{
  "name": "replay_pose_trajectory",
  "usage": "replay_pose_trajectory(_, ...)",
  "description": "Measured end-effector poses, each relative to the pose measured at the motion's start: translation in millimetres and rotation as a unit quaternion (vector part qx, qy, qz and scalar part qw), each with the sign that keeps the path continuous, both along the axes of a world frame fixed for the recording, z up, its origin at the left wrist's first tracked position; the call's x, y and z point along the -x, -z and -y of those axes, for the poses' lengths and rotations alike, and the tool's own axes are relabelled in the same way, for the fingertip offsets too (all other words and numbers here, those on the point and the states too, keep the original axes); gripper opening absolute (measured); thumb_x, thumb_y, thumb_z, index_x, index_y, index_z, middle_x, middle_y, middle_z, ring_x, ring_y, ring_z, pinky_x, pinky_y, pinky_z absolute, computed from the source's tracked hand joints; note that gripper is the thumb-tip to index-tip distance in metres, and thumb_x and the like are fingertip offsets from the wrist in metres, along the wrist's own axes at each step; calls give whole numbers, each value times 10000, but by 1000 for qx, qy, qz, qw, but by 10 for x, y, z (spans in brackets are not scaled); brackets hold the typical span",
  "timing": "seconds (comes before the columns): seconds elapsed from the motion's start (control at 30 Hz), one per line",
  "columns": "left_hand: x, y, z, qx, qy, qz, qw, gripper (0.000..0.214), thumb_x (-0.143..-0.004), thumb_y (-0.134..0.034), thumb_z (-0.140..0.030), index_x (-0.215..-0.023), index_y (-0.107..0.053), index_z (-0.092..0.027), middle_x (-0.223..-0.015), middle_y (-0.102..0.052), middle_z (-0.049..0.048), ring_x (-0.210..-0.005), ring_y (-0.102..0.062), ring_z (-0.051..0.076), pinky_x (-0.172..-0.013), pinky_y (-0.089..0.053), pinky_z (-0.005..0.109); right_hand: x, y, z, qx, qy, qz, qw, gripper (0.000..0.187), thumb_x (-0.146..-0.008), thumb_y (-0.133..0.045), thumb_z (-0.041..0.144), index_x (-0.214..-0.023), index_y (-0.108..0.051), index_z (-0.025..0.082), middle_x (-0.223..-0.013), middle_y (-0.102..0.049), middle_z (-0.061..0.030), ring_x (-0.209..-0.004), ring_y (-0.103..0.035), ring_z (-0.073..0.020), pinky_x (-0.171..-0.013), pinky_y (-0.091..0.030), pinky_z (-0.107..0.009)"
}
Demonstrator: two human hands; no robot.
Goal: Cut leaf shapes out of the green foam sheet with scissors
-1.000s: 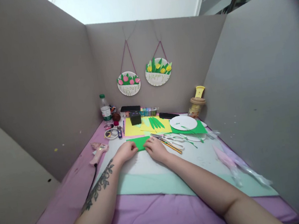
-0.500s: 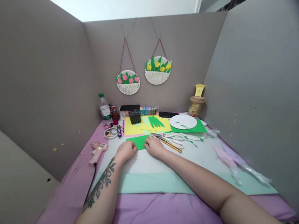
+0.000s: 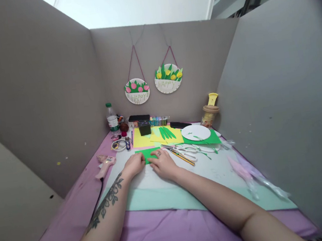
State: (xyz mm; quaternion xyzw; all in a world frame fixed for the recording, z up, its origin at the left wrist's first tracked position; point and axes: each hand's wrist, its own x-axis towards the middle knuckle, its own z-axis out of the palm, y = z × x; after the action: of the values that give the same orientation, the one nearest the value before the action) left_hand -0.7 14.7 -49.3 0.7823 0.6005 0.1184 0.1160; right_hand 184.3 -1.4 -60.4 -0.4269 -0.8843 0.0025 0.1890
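Note:
A small sheet of green paper [image 3: 148, 152] lies on the white work surface, partly covered by both hands. At its left side, my left hand [image 3: 135, 166] is closed, with curled fingers gripping the paper's edge. My right hand [image 3: 164, 164] rests over the right part of the same sheet, fingers spread and lying on it. Just right of that hand are scissors [image 3: 193, 157] with white handles and a yellow pencil [image 3: 187, 160]. Beyond the hands, long green cut paper leaves [image 3: 167, 132] lie on yellow paper [image 3: 139, 142].
A pink glue gun [image 3: 105, 167] with a cord lies left. White paper plates [image 3: 195, 132], green paper and thin scraps are at right, near plastic bags [image 3: 245, 170]. Behind stand a bottle [image 3: 113, 120], a black box [image 3: 144, 128] and a lidded cup [image 3: 209, 115]. Decorated plates [image 3: 170, 85] hang on the back wall.
My right hand has shifted slightly left and nearer over the green paper, and its fingers have spread. The left hand stays at the paper's left edge. The view has tilted slightly.

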Motion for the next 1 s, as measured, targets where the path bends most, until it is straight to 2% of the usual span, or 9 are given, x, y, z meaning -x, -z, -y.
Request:
replay_pose_trajectory(0.1,-15,-6,5,-2,0,-1,1000,136,-792,-490,-179,-876,-597,-182,-919,-653,66,-862,-591,189,-748,-422,269,43,-15,110,15,-30,38,999,363,-902,-486,390,-1220,-608,265,-1387,-462,-82,-1244,-318,-294,-997,-254,-451)
replay_pose_trajectory(0.17,-24,-13,11,0,-2,-3,1000,133,-791,-485,-173,-860,-599,-182,-904,-653,63,-844,-589,184,-732,-418,263,15,-13,125,32,-12,57,998,355,-907,-471,392,-1191,-630,250,-1400,-457,-81,-1256,-316,-298,-996,-257,-455)
replay_pose_trajectory(0.33,78,-39,16,10,-5,6,1000,156,-759,-504,-154,-875,-602,-187,-894,-648,51,-817,-577,174,-697,-406,250,-225,-31,66,30,74,85,993,292,-905,-459,305,-968,-721,192,-1250,-583,-100,-1207,-373,-293,-984,-268,-436)
replay_pose_trajectory(0.5,226,-59,8,2,-9,5,1000,276,-733,-505,-79,-954,-634,-183,-941,-633,58,-858,-568,178,-721,-405,247,-351,-31,20,32,86,90,992,279,-888,-459,233,-885,-733,180,-1067,-655,-119,-1079,-462,-270,-927,-304,-395)
replay_pose_trajectory(0.6,103,-55,37,-68,49,-2,996,377,-792,-445,-49,-1041,-668,-224,-1028,-599,64,-952,-542,182,-815,-392,260,-332,-25,13,27,82,97,992,283,-883,-453,213,-871,-732,170,-1029,-666,-122,-1056,-477,-264,-917,-304,-382)
replay_pose_trajectory(0.7,-117,-55,108,-87,140,-61,984,350,-873,-447,-158,-1117,-667,-282,-1066,-584,71,-978,-507,219,-844,-369,323,-314,-34,19,23,82,111,990,296,-886,-435,208,-885,-727,160,-1026,-668,-119,-1045,-483,-259,-913,-306,-372)
replay_pose_trajectory(0.77,-213,-88,168,-87,164,-99,978,323,-907,-431,-241,-1116,-672,-296,-1102,-578,83,-1001,-490,245,-833,-361,354,-312,-44,24,21,83,116,990,302,-888,-428,211,-895,-725,156,-1021,-670,-117,-1034,-489,-256,-905,-311,-366)
replay_pose_trajectory(0.87,-199,-211,263,-56,138,-152,977,304,-905,-432,-259,-990,-723,-237,-1064,-602,114,-1018,-489,274,-795,-361,368,-319,-54,26,19,84,123,989,304,-886,-427,215,-888,-725,155,-1005,-676,-121,-1009,-505,-256,-888,-321,-363)
replay_pose_trajectory(1.0,-34,-409,371,-13,53,-218,974,285,-843,-450,-145,-801,-731,-134,-963,-638,175,-982,-517,305,-757,-373,395,-328,-71,16,24,86,141,986,300,-871,-428,192,-865,-723,144,-964,-687,-134,-963,-536,-259,-851,-342,-357)
